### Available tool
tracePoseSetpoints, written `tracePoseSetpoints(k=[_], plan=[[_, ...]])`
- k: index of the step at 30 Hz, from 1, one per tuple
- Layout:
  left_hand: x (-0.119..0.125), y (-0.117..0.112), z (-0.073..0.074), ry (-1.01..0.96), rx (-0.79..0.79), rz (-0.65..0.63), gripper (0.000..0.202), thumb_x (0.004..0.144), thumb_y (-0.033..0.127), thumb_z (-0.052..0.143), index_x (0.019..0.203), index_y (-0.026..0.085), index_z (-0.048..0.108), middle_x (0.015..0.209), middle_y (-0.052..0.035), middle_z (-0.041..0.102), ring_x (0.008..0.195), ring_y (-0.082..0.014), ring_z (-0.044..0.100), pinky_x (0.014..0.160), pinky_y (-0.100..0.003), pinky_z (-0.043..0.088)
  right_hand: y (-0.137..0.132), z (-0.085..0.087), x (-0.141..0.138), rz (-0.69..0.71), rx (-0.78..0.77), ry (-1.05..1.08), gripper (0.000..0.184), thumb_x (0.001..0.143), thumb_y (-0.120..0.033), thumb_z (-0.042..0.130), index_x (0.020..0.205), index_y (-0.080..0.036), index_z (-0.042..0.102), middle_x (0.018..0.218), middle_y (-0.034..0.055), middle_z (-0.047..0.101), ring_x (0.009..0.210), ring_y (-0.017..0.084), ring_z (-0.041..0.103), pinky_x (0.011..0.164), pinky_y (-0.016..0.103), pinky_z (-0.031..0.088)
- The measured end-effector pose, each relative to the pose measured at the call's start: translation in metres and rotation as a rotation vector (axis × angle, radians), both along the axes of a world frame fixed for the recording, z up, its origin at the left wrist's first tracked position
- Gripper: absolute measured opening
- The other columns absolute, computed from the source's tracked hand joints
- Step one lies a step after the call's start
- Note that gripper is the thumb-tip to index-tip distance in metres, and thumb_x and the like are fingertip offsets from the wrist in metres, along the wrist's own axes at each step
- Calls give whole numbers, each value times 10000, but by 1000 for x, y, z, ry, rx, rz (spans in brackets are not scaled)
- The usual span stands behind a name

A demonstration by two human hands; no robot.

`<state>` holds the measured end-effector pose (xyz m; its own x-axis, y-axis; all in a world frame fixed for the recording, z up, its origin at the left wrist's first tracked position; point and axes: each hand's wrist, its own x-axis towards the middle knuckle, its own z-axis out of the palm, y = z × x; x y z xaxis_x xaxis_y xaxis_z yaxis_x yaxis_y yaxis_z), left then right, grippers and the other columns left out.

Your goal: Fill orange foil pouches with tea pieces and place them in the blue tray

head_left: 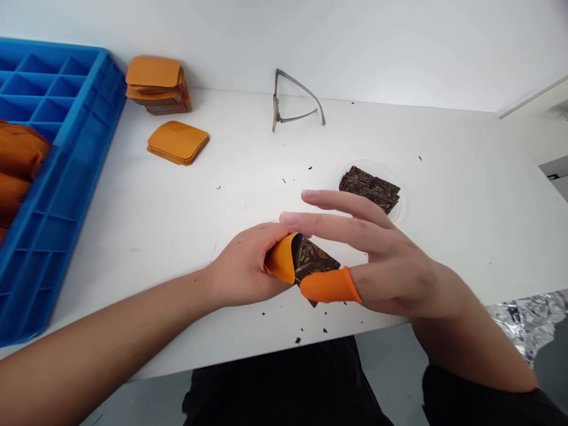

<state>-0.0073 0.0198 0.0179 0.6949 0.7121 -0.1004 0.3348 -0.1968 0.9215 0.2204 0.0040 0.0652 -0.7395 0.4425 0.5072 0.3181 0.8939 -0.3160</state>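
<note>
My left hand (252, 266) is wrapped round a small orange paper pouch (281, 260), its mouth facing right. A thin dark slab of pressed tea leaves (317, 260) sits partly inside that mouth, and the rest sticks out. My right hand (381, 257) is over the slab with its fingers stretched out and apart. An orange finger cot (331, 286) covers the right thumb, which lies against or just over the slab's near edge. Behind the right fingers, more dark slabs (368, 188) are piled on a clear round dish (400, 207).
At the left stands a blue divided crate (84, 142) with filled orange pouches (20, 154) in it. A stack of flat pouches (155, 80) and a smaller stack (177, 142) lie beside it. Eyeglasses (276, 109) rest at the back. Dark crumbs dot the white table (177, 207). Crumpled foil (528, 319) is at right.
</note>
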Motion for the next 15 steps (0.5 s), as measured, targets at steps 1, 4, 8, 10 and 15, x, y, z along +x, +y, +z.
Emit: tracePoseSetpoints(k=[1,4,8,10,15], plan=[[0,-1,-1,2,2,14,190,729,237,709,896,218,621,841,1,676,771,-187,636,622,-288,503,1,-1,0,16,-15,15,187,934,-101,575,897,-265,658,1546,24,541,1538,194,368,1208,446,479],[-1,-2,-5,-41,18,36,207,744,209,690,943,215,632,873,-16,698,807,-200,655,661,-308,535,1,-2,1,70,-55,56,205,936,-83,551,877,-239,671,1572,42,513,1551,213,346,1242,461,430],[-3,-1,-10,-176,53,41,358,720,198,747,1066,220,661,1037,-49,739,907,-224,695,757,-342,583,2,-1,1,85,-114,87,246,902,-50,574,863,-258,699,1678,-81,345,1554,187,341,1287,426,368],[-4,-1,-12,-195,58,13,446,726,201,759,1161,229,667,1113,-62,737,957,-232,706,797,-350,594,4,0,1,100,-120,124,289,888,-25,559,897,-272,709,1690,-113,304,1544,176,364,1291,427,363],[-5,-2,-12,-175,44,-27,534,727,201,767,1249,242,662,1102,-55,746,975,-237,717,850,-361,604,5,-1,2,90,-173,141,336,857,0,561,933,-292,710,1698,-144,266,1540,174,370,1252,452,400]])
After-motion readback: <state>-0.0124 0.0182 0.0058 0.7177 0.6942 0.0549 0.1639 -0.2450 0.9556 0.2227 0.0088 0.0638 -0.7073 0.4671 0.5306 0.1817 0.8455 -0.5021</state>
